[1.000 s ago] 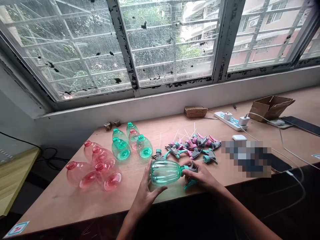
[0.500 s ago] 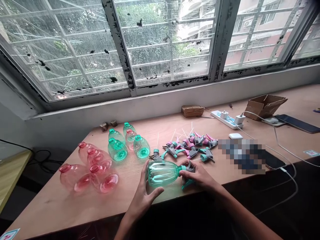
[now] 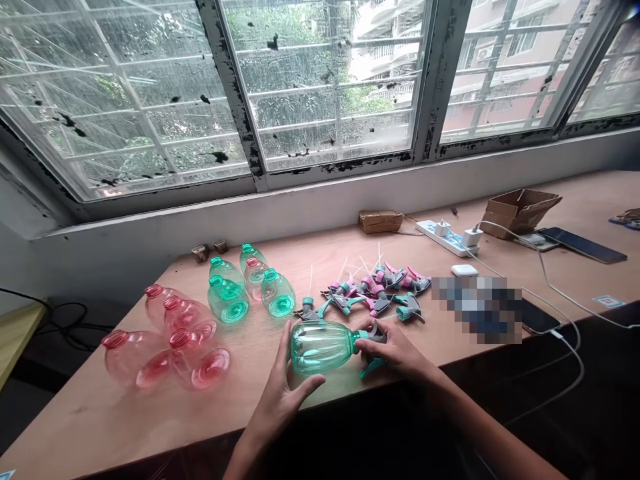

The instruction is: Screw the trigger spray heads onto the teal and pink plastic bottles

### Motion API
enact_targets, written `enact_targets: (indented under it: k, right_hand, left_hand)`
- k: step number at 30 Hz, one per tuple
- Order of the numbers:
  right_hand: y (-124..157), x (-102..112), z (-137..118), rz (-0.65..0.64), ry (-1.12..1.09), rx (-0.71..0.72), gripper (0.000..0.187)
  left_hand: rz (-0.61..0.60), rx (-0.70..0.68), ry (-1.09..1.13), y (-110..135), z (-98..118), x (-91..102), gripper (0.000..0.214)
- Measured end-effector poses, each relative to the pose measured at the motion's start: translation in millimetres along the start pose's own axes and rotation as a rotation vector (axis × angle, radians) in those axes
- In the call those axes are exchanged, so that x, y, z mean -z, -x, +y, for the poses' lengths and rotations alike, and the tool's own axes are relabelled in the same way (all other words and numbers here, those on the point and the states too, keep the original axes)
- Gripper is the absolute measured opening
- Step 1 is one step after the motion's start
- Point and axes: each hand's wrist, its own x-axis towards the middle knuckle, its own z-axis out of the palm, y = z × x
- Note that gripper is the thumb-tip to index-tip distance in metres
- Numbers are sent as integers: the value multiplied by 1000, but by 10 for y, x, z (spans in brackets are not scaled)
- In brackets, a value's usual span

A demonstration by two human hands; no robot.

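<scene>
A clear green bottle (image 3: 321, 348) lies on its side in front of me, near the table's front edge. My left hand (image 3: 293, 390) cups its base, fingers along the far side and thumb raised at the front. At the neck, my right hand (image 3: 387, 347) has its fingers closed round a grey and green trigger sprayer (image 3: 361, 335), which sits on the bottle's mouth. How far it is screwed on I cannot tell. Beyond the hands lies a pile of trigger sprayers (image 3: 379, 291) in grey, pink and green, some with thin white tubes sticking up.
Left of the hands stand several pink bottles (image 3: 133, 360) and several green bottles (image 3: 229, 300), all without tops. On the right are a power strip (image 3: 447, 238) with white cables, a white case (image 3: 465, 271), phones (image 3: 585, 245) and an open cardboard box (image 3: 520, 212). A window runs behind.
The view has shifted slightly, so everything sits a little further left. Both hands keep their hold on the bottle and sprayer with hardly any change in pose.
</scene>
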Motion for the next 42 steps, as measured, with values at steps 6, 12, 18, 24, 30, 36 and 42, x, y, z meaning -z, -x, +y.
enact_targets:
  k: [6, 12, 18, 24, 30, 36, 42]
  right_hand:
    - [11, 0, -30, -11, 2, -20, 32]
    - [25, 6, -37, -38, -8, -65, 34]
    - [89, 13, 14, -7, 92, -67, 32]
    - [142, -66, 33, 11, 51, -91, 33]
    - [323, -181, -81, 197, 143, -15, 33]
    - [640, -197, -343, 48, 751, 827, 58]
    - [433, -323, -489, 364, 497, 602, 22]
  left_hand:
    - [11, -13, 23, -33, -73, 19, 92]
    - [-28, -54, 21, 34, 21, -6, 93]
    - [1, -26, -17, 31, -52, -3, 102]
    - [3, -83, -13, 15, -182, -13, 99]
    - [60, -181, 84, 96, -139, -66, 89]
    - [36, 2, 471, 45, 390, 15, 103]
    - [429, -160, 378, -35, 737, -166, 70]
